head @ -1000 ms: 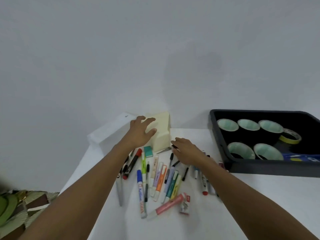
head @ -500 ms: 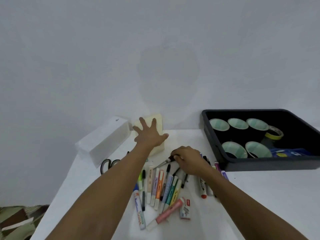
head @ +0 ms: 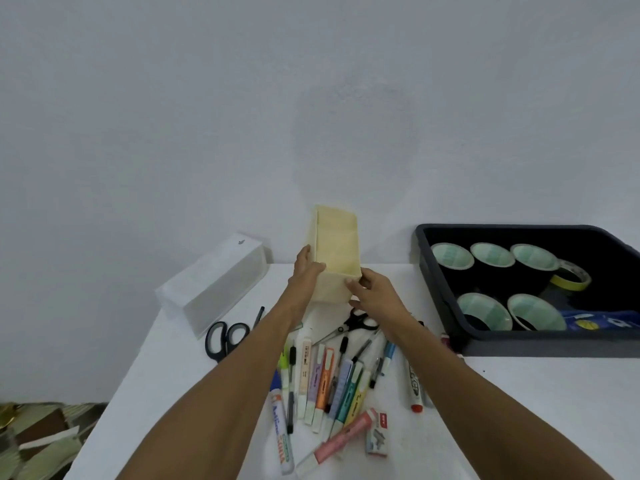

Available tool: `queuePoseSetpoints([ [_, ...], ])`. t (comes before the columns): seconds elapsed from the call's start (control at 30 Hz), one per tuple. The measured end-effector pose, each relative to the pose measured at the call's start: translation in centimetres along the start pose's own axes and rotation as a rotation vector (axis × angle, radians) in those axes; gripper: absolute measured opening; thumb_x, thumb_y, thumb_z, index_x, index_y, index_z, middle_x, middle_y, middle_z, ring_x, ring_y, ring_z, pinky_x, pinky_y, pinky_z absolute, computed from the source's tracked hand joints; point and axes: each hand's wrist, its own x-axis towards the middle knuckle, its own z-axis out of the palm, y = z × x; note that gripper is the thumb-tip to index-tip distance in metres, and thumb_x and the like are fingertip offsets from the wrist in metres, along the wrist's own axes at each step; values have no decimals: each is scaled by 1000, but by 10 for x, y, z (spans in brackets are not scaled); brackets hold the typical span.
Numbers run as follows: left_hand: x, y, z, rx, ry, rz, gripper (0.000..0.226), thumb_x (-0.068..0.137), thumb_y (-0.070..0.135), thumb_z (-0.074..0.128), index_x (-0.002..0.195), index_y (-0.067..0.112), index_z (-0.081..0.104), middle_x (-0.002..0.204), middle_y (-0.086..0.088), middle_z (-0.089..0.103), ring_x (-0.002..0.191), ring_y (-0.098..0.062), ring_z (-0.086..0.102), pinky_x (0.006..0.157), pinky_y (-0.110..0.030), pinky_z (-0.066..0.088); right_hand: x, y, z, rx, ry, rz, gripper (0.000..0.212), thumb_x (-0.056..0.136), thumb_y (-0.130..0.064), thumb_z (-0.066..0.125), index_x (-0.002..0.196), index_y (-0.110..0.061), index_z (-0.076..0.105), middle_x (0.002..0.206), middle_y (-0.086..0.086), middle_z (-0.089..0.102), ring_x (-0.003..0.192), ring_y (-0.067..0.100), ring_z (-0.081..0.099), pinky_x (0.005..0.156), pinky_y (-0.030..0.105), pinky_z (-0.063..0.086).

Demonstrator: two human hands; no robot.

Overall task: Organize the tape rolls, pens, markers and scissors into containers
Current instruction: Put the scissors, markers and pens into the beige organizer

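**Both hands hold the cream box above the pens**

The white table [head: 519, 410] fills the lower part of the frame, against a pale wall. At the right edge stands a black tray [head: 554, 348], and inside it are five tape rolls [head: 452, 256] with greenish cores and one yellow tape roll [head: 571, 275] leaning at the far side. At the left, a white box [head: 214, 285] lies on its long side.

In the centre, the cream box [head: 337, 247] is tilted so that its open inside faces the person. I cannot tell if its bottom touches the table. The left hand [head: 306, 271] grips its left wall, with the fingers laid along the side. The right hand [head: 375, 292] pinches the near right corner with curled fingers.

Below the hands, the pens and markers [head: 329, 379] lie in a loose pile on the table. The large scissors [head: 225, 336] lie just beside the white box. The small scissors [head: 356, 322] lie under the right wrist. A small staples packet [head: 377, 436] lies at the lower end of the pile.
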Motion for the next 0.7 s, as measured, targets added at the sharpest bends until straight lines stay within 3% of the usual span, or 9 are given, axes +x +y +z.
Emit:
queuePoseSetpoints([
  [0.07, 4, -3, -8, 18, -58, 5, 61, 86, 44, 49, 142, 55, 28, 151, 14, 36, 132, -17, 42, 112, -41, 32, -1, 4, 3, -111, 65, -52, 34, 96, -26, 58, 129, -20, 58, 117, -3, 68, 105, 18, 64, 89, 42, 56],
  [0.17, 0, 3, -12, 14, -138, 45, 50, 99, 24, 42, 146, 39, 33, 145, 14, 41, 130, -11, 40, 110, -31, 28, -2, 9, 7, -181, 120, -88, 34, 96, -18, 58, 130, -21, 57, 121, -5, 66, 105, 16, 63, 92, 37, 54],
  [0.3, 6, -6, -20, 195, -134, 75, 42, 87, 41, 44, 129, 39, 51, 134, 0, 53, 121, -19, 52, 107, -48, 42, 0, 10, 10, -194, 151, -75, 35, 95, -14, 59, 129, -20, 57, 125, 0, 65, 102, 13, 63, 91, 35, 54],
  [0.37, 2, 1, -24, 229, -184, 72, 36, 96, 34, 41, 131, 33, 52, 130, 3, 58, 119, -16, 54, 107, -44, 42, 1, 11, 12, -201, 160, -51, 37, 93, -19, 61, 130, -20, 56, 126, 1, 64, 102, 13, 63, 91, 39, 55],
  [0.43, -4, 12, -33, 342, -219, 105, 44, 99, 43, 41, 139, 27, 47, 137, 6, 55, 124, -13, 51, 111, -41, 36, 1, 9, 14, -228, 192, -48, 47, 90, -26, 65, 135, -21, 51, 128, 2, 62, 108, 15, 61, 93, 41, 54],
  [0.5, -2, 20, -52, 571, -119, 219, 56, 97, 48, 46, 145, 19, 41, 143, 4, 47, 131, -15, 44, 113, -37, 30, 3, 4, 17, -275, 237, -91, 59, 88, -31, 68, 141, -20, 43, 133, 3, 57, 117, 17, 55, 98, 39, 50],
  [0.6, 5, 29, -95, 980, 201, 464, 59, 92, 41, 59, 142, 15, 43, 145, -8, 46, 135, -26, 38, 112, -39, 27, 9, -5, 24, -378, 278, -150, 80, 83, -39, 72, 148, -19, 30, 145, 2, 45, 131, 19, 43, 105, 40, 42],
  [0.63, 4, 30, -110, 1140, 269, 442, 66, 87, 46, 62, 143, 17, 41, 147, -9, 42, 137, -28, 33, 113, -42, 23, 11, -9, 27, -423, 290, -155, 88, 79, -45, 74, 149, -21, 26, 148, 1, 41, 134, 20, 40, 107, 45, 40],
  [0.7, 4, 25, -136, 1363, 317, 223, 85, 78, 59, 65, 146, 22, 29, 150, -10, 29, 139, -33, 23, 113, -50, 15, 17, -16, 39, -521, 313, -152, 101, 71, -56, 74, 150, -24, 20, 150, 3, 35, 136, 25, 36, 106, 52, 40],
])
